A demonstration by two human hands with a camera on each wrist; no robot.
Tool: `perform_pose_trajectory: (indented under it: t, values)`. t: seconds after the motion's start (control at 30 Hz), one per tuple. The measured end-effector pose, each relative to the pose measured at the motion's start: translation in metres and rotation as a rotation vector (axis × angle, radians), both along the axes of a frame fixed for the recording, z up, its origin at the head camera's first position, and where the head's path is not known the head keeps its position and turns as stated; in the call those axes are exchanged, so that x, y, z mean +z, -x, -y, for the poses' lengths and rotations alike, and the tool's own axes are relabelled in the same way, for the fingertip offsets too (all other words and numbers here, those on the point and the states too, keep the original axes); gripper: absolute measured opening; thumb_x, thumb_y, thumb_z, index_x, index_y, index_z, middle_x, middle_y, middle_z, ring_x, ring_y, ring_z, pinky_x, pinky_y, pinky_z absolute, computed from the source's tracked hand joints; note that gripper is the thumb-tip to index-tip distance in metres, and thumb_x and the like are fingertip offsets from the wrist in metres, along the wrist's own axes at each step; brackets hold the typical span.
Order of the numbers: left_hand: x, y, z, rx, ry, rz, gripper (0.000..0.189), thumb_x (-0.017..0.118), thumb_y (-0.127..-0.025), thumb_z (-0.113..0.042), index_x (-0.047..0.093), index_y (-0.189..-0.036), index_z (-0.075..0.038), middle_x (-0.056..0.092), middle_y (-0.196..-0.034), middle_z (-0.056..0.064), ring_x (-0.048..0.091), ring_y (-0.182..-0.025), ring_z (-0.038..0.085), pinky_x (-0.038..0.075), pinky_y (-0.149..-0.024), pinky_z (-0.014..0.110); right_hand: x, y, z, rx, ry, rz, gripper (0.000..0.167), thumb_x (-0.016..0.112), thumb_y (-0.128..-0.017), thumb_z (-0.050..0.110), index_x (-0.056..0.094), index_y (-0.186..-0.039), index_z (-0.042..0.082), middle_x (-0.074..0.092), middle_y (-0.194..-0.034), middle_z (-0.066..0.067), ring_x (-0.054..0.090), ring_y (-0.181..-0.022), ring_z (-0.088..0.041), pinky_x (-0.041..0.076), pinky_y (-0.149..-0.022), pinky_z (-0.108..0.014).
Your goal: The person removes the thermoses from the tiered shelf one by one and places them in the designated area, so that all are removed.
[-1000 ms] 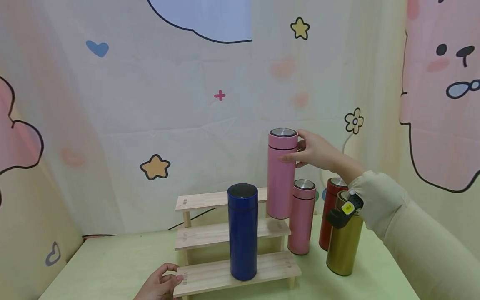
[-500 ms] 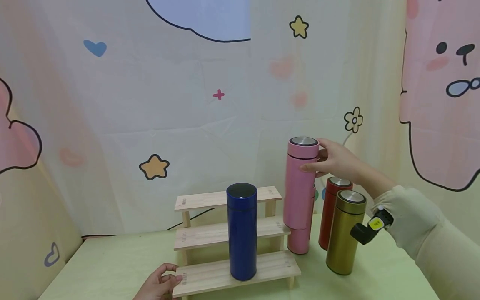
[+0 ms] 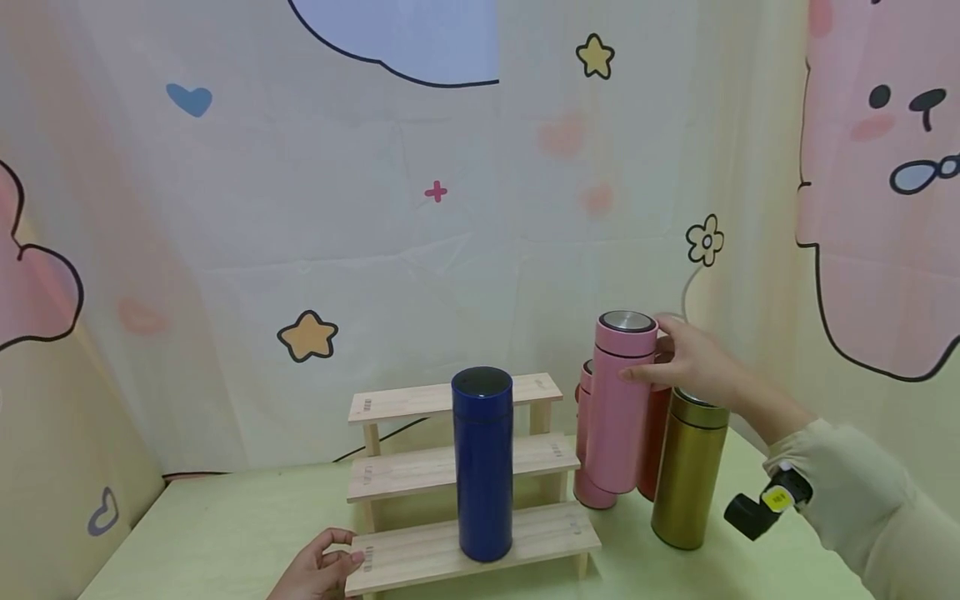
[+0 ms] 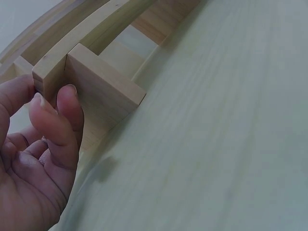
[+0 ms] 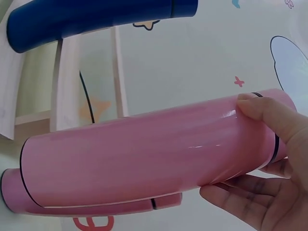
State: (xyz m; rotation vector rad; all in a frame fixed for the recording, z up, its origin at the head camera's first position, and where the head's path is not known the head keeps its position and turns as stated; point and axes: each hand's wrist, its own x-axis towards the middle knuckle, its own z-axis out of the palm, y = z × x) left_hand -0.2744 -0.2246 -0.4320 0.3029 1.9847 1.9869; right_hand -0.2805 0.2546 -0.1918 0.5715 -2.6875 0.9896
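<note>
My right hand (image 3: 697,362) grips a pink thermos bottle (image 3: 621,408) near its steel-topped lid, thumb in front and fingers behind. The bottle hangs upright above the table, in front of a second pink thermos (image 3: 585,487) that it partly covers. In the right wrist view the held pink thermos (image 5: 139,149) lies across the picture. At the lower left, my left hand (image 3: 318,567) pinches the left end of the lowest step of a three-step wooden stand (image 3: 408,554); the left wrist view shows the fingers at the board's corner (image 4: 48,70). A blue thermos (image 3: 483,467) stands upright on that lowest step.
A gold thermos (image 3: 690,475) stands on the green-covered table (image 3: 217,517), right of the held bottle. Behind them is a red thermos (image 3: 655,442), mostly hidden. A printed cloth (image 3: 360,208) hangs at the back.
My right hand has carried the pink thermos right and downward, away from the wooden stand, and it now hides part of the red thermos. The left hand stays in place.
</note>
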Motion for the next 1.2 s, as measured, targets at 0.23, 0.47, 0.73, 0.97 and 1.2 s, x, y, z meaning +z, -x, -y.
perform_pose_trajectory:
  t: [0.23, 0.47, 0.73, 0.97, 1.2]
  values:
    - [-0.001, 0.001, 0.001, 0.02, 0.029, -0.006, 0.04, 0.065, -0.092, -0.022, 0.042, -0.116, 0.0, 0.065, -0.084, -0.001, 0.063, -0.068, 0.008, 0.045, -0.054, 0.015, -0.02, -0.001, -0.003, -0.021, -0.018, -0.048, 0.061, 0.073, -0.085, 0.032, 0.043, -0.128, 0.0, 0.067, -0.111, -0.018, 0.066, -0.099, -0.029, 0.056, -0.081, -0.04]
    - [-0.003, 0.0, 0.001, 0.004, 0.011, -0.013, 0.041, 0.063, -0.094, -0.022, 0.041, -0.118, 0.002, 0.065, -0.086, -0.001, 0.066, -0.072, 0.011, 0.053, -0.061, 0.021, -0.038, -0.005, -0.004, -0.013, 0.011, -0.03, 0.065, 0.075, -0.084, 0.033, 0.042, -0.129, -0.002, 0.066, -0.114, -0.018, 0.064, -0.101, -0.027, 0.056, -0.083, -0.04]
    - [-0.002, -0.001, 0.0, 0.003, -0.002, -0.013, 0.047, 0.067, -0.091, -0.028, 0.041, -0.117, 0.002, 0.063, -0.087, 0.0, 0.066, -0.074, 0.011, 0.055, -0.063, 0.024, -0.055, -0.008, 0.002, -0.059, -0.008, -0.027, 0.083, 0.078, -0.081, 0.034, 0.033, -0.137, -0.009, 0.065, -0.115, -0.023, 0.065, -0.102, -0.032, 0.057, -0.081, -0.042]
    - [-0.001, -0.002, 0.0, 0.01, -0.009, -0.001, 0.044, 0.066, -0.092, -0.026, 0.041, -0.116, 0.0, 0.062, -0.086, 0.0, 0.066, -0.073, 0.011, 0.055, -0.063, 0.024, -0.067, -0.009, 0.006, -0.074, 0.004, -0.022, 0.075, 0.079, -0.079, 0.032, 0.041, -0.129, -0.009, 0.066, -0.111, -0.022, 0.066, -0.097, -0.03, 0.058, -0.079, -0.041]
    - [-0.001, -0.002, 0.0, 0.014, -0.012, 0.008, 0.042, 0.066, -0.092, -0.025, 0.041, -0.116, -0.001, 0.062, -0.085, -0.001, 0.065, -0.07, 0.01, 0.054, -0.061, 0.023, -0.079, -0.011, 0.004, -0.11, 0.01, -0.013, 0.077, 0.08, -0.079, 0.033, 0.041, -0.13, -0.009, 0.066, -0.112, -0.022, 0.066, -0.098, -0.031, 0.057, -0.082, -0.043]
